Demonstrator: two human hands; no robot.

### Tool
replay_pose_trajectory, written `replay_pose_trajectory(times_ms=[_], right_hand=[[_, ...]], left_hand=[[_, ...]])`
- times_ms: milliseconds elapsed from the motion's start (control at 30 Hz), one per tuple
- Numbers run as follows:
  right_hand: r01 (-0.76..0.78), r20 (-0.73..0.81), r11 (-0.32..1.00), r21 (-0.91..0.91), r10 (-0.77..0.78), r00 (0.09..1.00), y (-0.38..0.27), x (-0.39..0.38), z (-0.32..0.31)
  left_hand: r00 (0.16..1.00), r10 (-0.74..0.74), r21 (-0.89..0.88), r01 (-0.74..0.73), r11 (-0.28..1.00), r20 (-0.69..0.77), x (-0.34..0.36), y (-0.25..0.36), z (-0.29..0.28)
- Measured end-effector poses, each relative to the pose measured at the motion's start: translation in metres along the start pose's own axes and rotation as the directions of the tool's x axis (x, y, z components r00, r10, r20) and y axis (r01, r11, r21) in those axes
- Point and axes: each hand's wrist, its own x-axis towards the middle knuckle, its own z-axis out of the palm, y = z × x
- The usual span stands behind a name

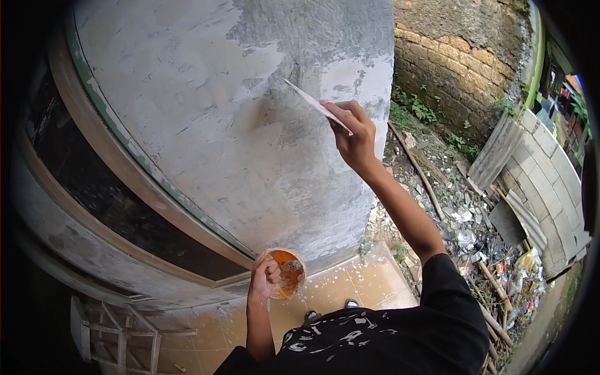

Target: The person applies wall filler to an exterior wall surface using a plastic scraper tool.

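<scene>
My right hand [357, 136] is raised at the wall and grips a thin, flat, whitish putty scraper [310, 104], seen almost edge-on. Its far tip points up and left toward the plaster; whether it touches the surface I cannot tell. In front of it spreads the grey wall [206, 125], patched unevenly with white filler. Low down, my left hand [265, 276] is closed at the near-left side of a small orange bucket [300, 269]. Whitish residue and a greyish lump show inside the bucket. Exactly how the fingers hold its rim or handle is hidden.
A window with a brown frame [134, 181] runs along the left. Below it stands a pale wooden rack [122, 334]. White-spattered tan tiles [365, 281] lie underfoot. To the right are rubble and litter [465, 237], a bamboo pole [415, 169] and a block wall [540, 178].
</scene>
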Motion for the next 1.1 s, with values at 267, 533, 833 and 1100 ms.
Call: replay_pose_trajectory(times_ms=[267, 533, 833, 1100], right_hand=[[0.311, 0.252, 0.885, -0.345, -0.232, 0.939, -0.006, 0.015, 0.018], [0.505, 0.442, 0.747, -0.432, -0.313, 0.841, 0.028, 0.031, 0.0], [0.648, 0.667, 0.661, -0.379, -0.289, 0.686, 0.024, 0.032, -0.024], [0.528, 0.433, 0.682, -0.506, -0.328, 0.839, 0.049, 0.053, -0.044]], left_hand=[[1.0, -0.028, -0.002, 0.028, 1.0, 0.001, -0.008, 0.005, -0.003], [1.0, -0.011, -0.007, 0.012, 1.0, 0.015, -0.013, 0.012, -0.015], [0.998, 0.018, -0.009, -0.018, 1.0, -0.056, -0.007, 0.016, -0.021], [1.0, 0.016, -0.026, -0.017, 1.0, -0.016, -0.003, 0.007, -0.015]])
